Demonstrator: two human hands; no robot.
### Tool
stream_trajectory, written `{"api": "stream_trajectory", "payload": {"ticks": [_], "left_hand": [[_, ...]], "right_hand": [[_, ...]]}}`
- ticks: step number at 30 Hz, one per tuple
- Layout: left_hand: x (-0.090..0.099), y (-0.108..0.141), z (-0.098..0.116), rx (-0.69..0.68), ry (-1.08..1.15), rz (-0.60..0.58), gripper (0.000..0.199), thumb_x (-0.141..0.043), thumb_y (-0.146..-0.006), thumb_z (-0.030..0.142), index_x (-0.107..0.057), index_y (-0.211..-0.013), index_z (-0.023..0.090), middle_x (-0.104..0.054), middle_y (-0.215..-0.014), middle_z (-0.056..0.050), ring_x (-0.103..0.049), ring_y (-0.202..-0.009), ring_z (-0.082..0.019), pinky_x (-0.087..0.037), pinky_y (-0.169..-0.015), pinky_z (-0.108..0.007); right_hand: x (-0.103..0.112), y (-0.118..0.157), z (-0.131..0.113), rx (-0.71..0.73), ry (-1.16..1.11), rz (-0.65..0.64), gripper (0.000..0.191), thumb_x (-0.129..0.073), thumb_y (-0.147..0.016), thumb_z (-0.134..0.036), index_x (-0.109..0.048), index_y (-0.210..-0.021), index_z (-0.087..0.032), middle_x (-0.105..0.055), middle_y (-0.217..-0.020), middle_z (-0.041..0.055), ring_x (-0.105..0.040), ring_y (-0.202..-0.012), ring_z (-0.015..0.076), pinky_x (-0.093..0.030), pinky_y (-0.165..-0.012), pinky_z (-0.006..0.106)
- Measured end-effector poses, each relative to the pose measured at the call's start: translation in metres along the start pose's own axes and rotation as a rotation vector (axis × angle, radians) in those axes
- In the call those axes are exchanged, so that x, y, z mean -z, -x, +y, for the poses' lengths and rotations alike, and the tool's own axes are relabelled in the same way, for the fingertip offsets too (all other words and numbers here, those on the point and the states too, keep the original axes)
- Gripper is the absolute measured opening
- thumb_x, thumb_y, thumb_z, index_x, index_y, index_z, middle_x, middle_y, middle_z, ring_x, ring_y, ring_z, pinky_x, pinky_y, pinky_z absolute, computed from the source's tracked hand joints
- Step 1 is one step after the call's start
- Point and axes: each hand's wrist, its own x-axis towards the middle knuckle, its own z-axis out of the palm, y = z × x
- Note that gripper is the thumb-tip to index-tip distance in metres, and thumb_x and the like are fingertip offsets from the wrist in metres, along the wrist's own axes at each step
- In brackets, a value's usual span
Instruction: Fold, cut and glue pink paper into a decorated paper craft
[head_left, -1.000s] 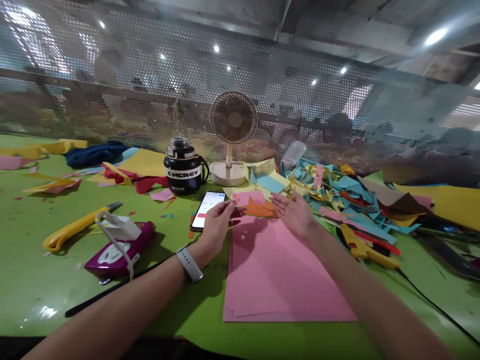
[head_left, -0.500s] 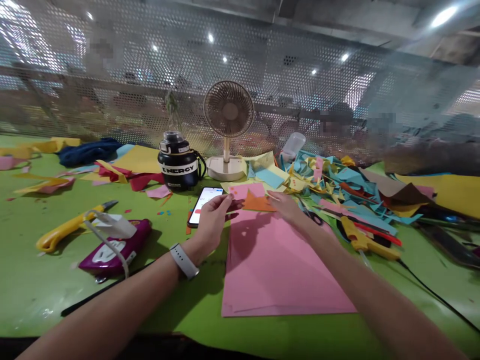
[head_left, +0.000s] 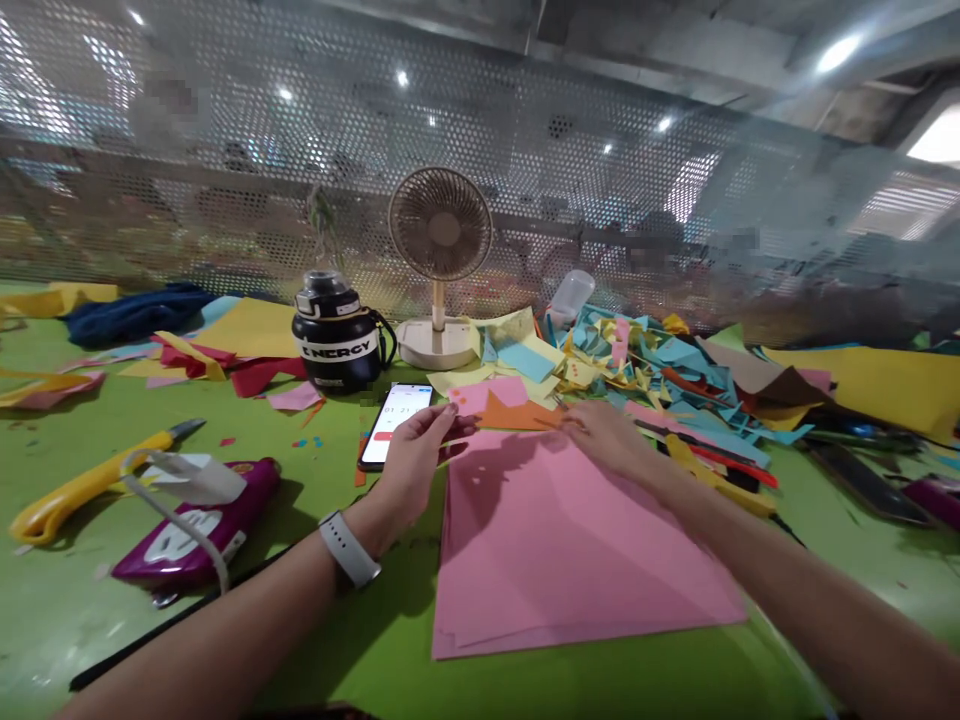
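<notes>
Right hand more curled — grip of hands unclear — orange paper, long axis sideways.

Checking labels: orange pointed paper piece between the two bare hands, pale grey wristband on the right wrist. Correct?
Wrong wrist: the head view shows the pale grey wristband on the left. The orange pointed paper piece is between the left hand and right hand.

Glossy bright-green tabletop, scattered with coloured paper scraps (tiny red and blue specks too). Directly on it: a loose stack of large pink paper sheets; just left, a black smartphone with a lit screen. Beyond, a rounded black bottle with a white band beside a cream round-headed fan.
</notes>
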Motion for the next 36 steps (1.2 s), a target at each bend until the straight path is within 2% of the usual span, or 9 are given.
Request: {"api": "stream_trajectory", "payload": {"ticks": [6, 14, 17, 22, 25, 29, 31, 34, 36], "left_hand": [[-0.005, 0.007, -0.003, 0.04, -0.156, -0.152, 0.028, -0.074, -0.067, 0.044, -0.068, -0.076, 0.017, -0.073, -0.077, -0.009, -0.067, -0.071, -0.019, -0.051, -0.065, -0.029], [-0.008, 0.008, -0.009, -0.004, -0.244, -0.265, 0.03, -0.07, -0.071, 0.047, -0.067, -0.078, 0.018, -0.07, -0.075, -0.005, -0.066, -0.071, -0.019, -0.052, -0.06, -0.027], [-0.008, 0.011, -0.008, -0.051, -0.311, -0.314, 0.025, -0.065, -0.077, 0.044, -0.068, -0.082, 0.019, -0.067, -0.077, -0.005, -0.065, -0.074, -0.019, -0.052, -0.057, -0.026], [-0.009, 0.02, -0.006, -0.072, -0.419, -0.432, 0.019, -0.06, -0.083, 0.037, -0.067, -0.088, 0.021, -0.07, -0.085, -0.008, -0.064, -0.073, -0.018, -0.051, -0.061, -0.027], [-0.01, 0.022, -0.007, -0.045, -0.436, -0.476, 0.02, -0.059, -0.082, 0.039, -0.066, -0.085, 0.02, -0.07, -0.084, -0.008, -0.064, -0.069, -0.018, -0.051, -0.059, -0.027], [-0.01, 0.018, -0.008, -0.017, -0.435, -0.462, 0.022, -0.061, -0.08, 0.04, -0.065, -0.083, 0.018, -0.069, -0.079, -0.007, -0.062, -0.066, -0.016, -0.05, -0.057, -0.026], [-0.009, 0.016, -0.008, 0.014, -0.434, -0.463, 0.022, -0.061, -0.08, 0.039, -0.064, -0.083, 0.017, -0.069, -0.079, -0.007, -0.062, -0.067, -0.015, -0.049, -0.057, -0.026], [-0.009, 0.014, -0.009, 0.046, -0.44, -0.476, 0.022, -0.061, -0.08, 0.038, -0.062, -0.085, 0.016, -0.07, -0.082, -0.007, -0.061, -0.067, -0.014, -0.048, -0.059, -0.026], [-0.009, 0.014, -0.009, 0.044, -0.444, -0.478, 0.022, -0.059, -0.081, 0.038, -0.062, -0.085, 0.016, -0.07, -0.083, -0.007, -0.061, -0.068, -0.014, -0.048, -0.059, -0.025]], "right_hand": [[0.013, 0.004, 0.039, -0.114, 0.017, 0.009, 0.022, -0.049, -0.085, -0.025, -0.07, -0.084, -0.019, -0.071, -0.088, 0.0051, -0.063, -0.08, 0.019, -0.039, -0.064, 0.024], [-0.014, -0.037, 0.036, -0.169, 0.029, 0.008, 0.014, -0.055, -0.075, -0.023, -0.067, -0.074, -0.016, -0.069, -0.085, 0.0112, -0.062, -0.08, 0.0227, -0.036, -0.06, 0.026], [-0.014, -0.043, 0.036, -0.166, -0.01, 0.003, 0.011, -0.054, -0.071, -0.017, -0.063, -0.065, -0.017, -0.069, -0.078, 0.0094, -0.062, -0.075, 0.0221, -0.035, -0.058, 0.026], [-0.009, -0.047, 0.035, -0.171, -0.145, 0.06, 0.009, -0.055, -0.074, -0.025, -0.061, -0.074, -0.019, -0.069, -0.076, 0.0059, -0.062, -0.075, 0.0207, -0.038, -0.061, 0.026], [-0.012, -0.048, 0.029, -0.168, -0.27, 0.083, 0.01, -0.056, -0.073, -0.023, -0.06, -0.081, -0.019, -0.068, -0.073, 0.0025, -0.063, -0.069, 0.0174, -0.041, -0.061, 0.025], [-0.016, -0.051, 0.016, -0.161, -0.451, 0.104, 0.041, -0.053, -0.072, -0.018, -0.053, -0.113, -0.018, -0.067, -0.07, -0.0023, -0.061, -0.056, 0.0125, -0.045, -0.055, 0.023], [-0.015, -0.053, 0.01, -0.156, -0.711, 0.103, 0.051, -0.052, -0.07, -0.018, -0.049, -0.122, -0.019, -0.063, -0.06, -0.0073, -0.057, -0.044, 0.0106, -0.045, -0.049, 0.022], [-0.011, -0.057, 0.0, -0.148, -1.196, 0.085, 0.038, -0.054, -0.066, -0.02, -0.064, -0.102, -0.017, -0.061, -0.05, -0.0063, -0.059, -0.044, 0.0115, -0.05, -0.052, 0.023], [-0.009, -0.058, -0.007, -0.154, -1.338, 0.093, 0.026, -0.052, -0.066, -0.024, -0.068, -0.085, -0.016, -0.068, -0.059, 0.0007, -0.067, -0.058, 0.0149, -0.055, -0.065, 0.027]]}}
